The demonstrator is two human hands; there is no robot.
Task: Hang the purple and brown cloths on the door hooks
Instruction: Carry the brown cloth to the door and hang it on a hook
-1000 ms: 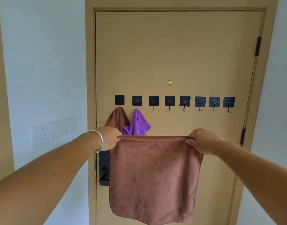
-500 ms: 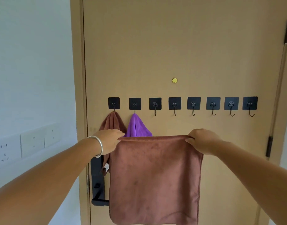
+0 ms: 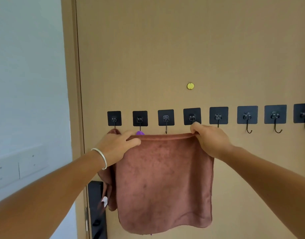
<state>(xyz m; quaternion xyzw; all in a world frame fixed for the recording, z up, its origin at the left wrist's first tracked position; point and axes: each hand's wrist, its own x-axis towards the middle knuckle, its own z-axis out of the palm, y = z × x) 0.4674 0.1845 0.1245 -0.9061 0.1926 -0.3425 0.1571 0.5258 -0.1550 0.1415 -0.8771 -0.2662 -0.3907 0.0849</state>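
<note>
I hold a brown cloth (image 3: pixel 163 183) spread flat against the tan door (image 3: pixel 165 49), its top edge just below a row of black adhesive hooks (image 3: pixel 166 118). My left hand (image 3: pixel 117 145) pinches the top left corner and my right hand (image 3: pixel 210 138) pinches the top right corner, right under the fourth hook (image 3: pixel 192 116). Behind the spread cloth, another brown cloth (image 3: pixel 112 187) hangs from the first hook (image 3: pixel 114 118). Only the tip of a purple cloth (image 3: pixel 140 133) shows under the second hook (image 3: pixel 140 118).
Several bare hooks (image 3: pixel 247 115) run on to the right edge. A yellow peephole cover (image 3: pixel 190 86) sits above the row. A black door lock and handle (image 3: pixel 96 209) is at the lower left. White wall with sockets (image 3: pixel 19 168) lies left of the door frame.
I have stepped closer to the door and both hands have raised the brown cloth, so its top edge now sits just under the hooks and hides most of the purple cloth.
</note>
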